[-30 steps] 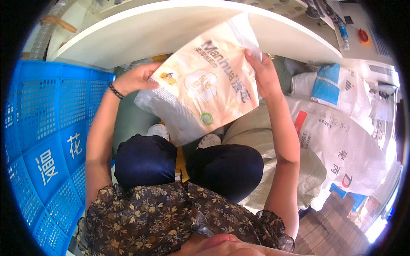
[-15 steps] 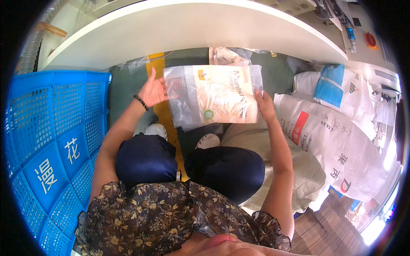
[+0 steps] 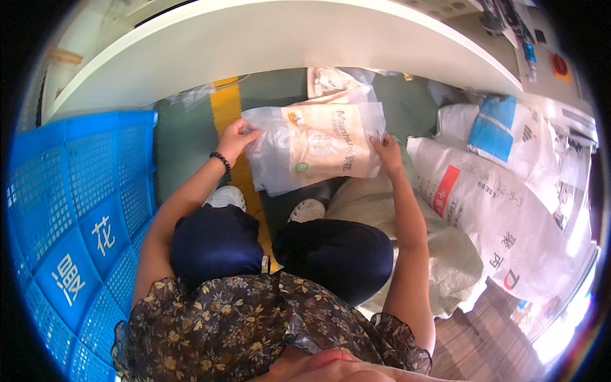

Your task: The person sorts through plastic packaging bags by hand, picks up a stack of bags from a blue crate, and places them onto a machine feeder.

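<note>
Between my hands a flat plastic pouch (image 3: 321, 143), clear at its edges and cream in the middle with dark print, is stretched out above the floor. My left hand (image 3: 237, 136), with a dark bead bracelet at its wrist, pinches the pouch's clear left edge. At the opposite edge my right hand (image 3: 387, 153) grips it between thumb and fingers. Behind the pouch's upper side, part of another similar pouch shows; whether it is also held, I cannot tell. Farther back on the floor lies a cream package (image 3: 334, 81).
A blue plastic crate (image 3: 89, 210) stands on the left. White woven sacks (image 3: 484, 210) and a blue bundle (image 3: 493, 127) are piled on the right, with a beige sack (image 3: 439, 254) by my knee. A white machine panel (image 3: 273, 38) spans the far side. Yellow tape (image 3: 226, 105) marks the green floor.
My left hand was spread beside the pouch's left edge; now its fingers are closed on that edge. The pouch has tilted slightly, and my right hand still holds it.
</note>
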A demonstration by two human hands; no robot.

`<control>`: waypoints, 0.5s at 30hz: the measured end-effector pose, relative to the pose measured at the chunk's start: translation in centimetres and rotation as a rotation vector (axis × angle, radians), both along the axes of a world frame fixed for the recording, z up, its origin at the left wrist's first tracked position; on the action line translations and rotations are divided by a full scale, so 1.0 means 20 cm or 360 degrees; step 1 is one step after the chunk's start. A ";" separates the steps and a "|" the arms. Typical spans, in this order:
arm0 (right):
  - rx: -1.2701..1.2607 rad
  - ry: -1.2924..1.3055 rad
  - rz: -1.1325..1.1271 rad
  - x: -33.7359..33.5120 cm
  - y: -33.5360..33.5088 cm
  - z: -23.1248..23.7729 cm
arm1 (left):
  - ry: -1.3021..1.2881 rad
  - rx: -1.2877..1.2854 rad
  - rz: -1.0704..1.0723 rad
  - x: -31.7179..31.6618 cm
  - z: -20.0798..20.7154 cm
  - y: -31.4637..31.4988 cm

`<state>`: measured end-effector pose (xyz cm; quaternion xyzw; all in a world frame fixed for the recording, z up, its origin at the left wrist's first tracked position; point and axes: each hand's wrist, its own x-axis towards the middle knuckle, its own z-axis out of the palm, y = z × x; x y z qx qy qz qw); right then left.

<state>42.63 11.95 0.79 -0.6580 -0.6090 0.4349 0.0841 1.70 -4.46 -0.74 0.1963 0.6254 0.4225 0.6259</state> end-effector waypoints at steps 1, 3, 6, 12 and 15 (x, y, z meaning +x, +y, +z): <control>-0.0008 0.0065 -0.0062 0.02 0.00 0.01 | -0.0100 -0.0021 0.0042 0.00 -0.01 -0.01; -0.0017 0.0214 -0.0169 0.02 0.03 -0.01 | -0.0156 -0.0300 -0.0088 -0.03 -0.08 -0.08; 0.0050 0.0206 -0.0214 0.08 0.09 -0.12 | -0.0129 -0.0480 -0.0032 0.01 -0.19 -0.15; 0.0303 -0.0157 -0.0026 0.03 0.12 -0.17 | 0.1692 0.0400 -0.0395 0.11 -0.04 -0.10; 0.0219 -0.0440 0.0229 -0.03 0.14 -0.15 | 0.1441 0.1070 -0.1482 0.16 0.02 -0.04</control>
